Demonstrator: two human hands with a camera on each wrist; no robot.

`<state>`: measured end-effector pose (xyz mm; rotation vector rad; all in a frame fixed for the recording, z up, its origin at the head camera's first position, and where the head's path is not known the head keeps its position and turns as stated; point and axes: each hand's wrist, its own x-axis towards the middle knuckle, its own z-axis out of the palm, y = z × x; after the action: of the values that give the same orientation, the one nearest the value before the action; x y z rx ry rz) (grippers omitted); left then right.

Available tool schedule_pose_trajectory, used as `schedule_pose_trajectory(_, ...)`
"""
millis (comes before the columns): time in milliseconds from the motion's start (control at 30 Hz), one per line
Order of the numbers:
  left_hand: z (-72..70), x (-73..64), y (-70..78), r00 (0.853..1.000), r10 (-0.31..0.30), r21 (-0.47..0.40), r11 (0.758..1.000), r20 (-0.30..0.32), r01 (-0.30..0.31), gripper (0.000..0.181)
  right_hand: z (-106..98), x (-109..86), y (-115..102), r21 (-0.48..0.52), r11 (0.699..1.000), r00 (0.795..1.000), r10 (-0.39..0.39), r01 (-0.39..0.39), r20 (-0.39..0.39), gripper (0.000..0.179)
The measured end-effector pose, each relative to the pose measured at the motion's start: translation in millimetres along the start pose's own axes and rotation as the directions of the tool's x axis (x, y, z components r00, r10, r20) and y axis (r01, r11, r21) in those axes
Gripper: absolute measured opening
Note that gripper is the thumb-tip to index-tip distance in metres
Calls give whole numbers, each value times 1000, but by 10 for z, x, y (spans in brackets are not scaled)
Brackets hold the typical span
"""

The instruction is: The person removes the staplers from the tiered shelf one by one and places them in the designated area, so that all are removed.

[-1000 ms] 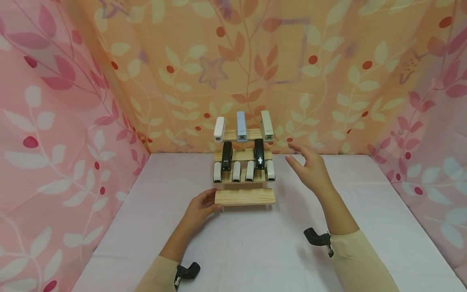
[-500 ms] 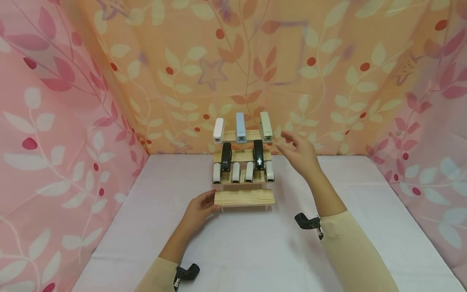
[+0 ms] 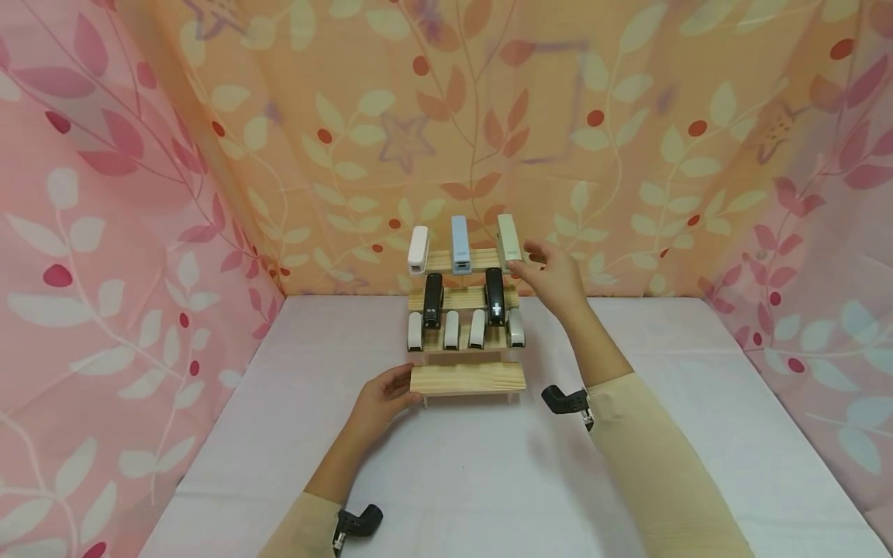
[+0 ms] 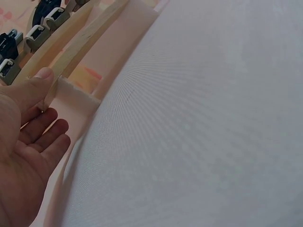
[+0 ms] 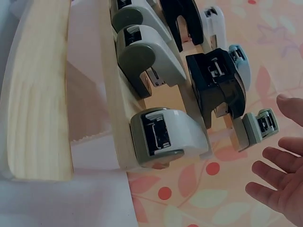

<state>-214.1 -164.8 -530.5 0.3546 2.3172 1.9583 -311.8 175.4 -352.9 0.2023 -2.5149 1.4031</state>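
A stepped wooden rack (image 3: pixel 467 378) stands mid-table with staplers on its upper tiers. My left hand (image 3: pixel 380 399) grips the left end of its bare lowest shelf; the left wrist view has the thumb (image 4: pixel 35 87) over the board's end and the fingers loosely bent below. On the top tier sit a white stapler (image 3: pixel 418 248), a blue stapler (image 3: pixel 460 242) and a light green stapler (image 3: pixel 508 236). My right hand (image 3: pixel 556 280) is at the green one's right side, thumb near its front end. In the right wrist view, its fingers are spread beside the green stapler (image 5: pixel 255 126), holding nothing.
Two black staplers (image 3: pixel 494 296) rest on the tier below the top. Several small white staplers (image 3: pixel 452 328) line the tier under that. A white cloth covers the table (image 3: pixel 453 480); a floral curtain (image 3: pixel 335 194) hangs close behind the rack.
My right hand has moved left, from right of the rack up to the green stapler, its fingers drawing a little closer together. My left hand and the staplers have stayed put.
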Motion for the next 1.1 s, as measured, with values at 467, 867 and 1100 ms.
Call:
schedule_pose_trajectory(467,8,-17,29,1000,-7,-15,1000,-14,7,66,148,107,-39,-30,996,996,82,-81,32,68)
schedule_pose_trajectory(867,16,-15,1,1000,-12,-3,1000,-22,12,66,190,93,5,-80,993,996,93,-91,14,60)
schedule_pose_trajectory(1100,19,-20,28,1000,-6,13,1000,-24,6,68,164,83,-1,-158,985,997,59,-66,-51,46)
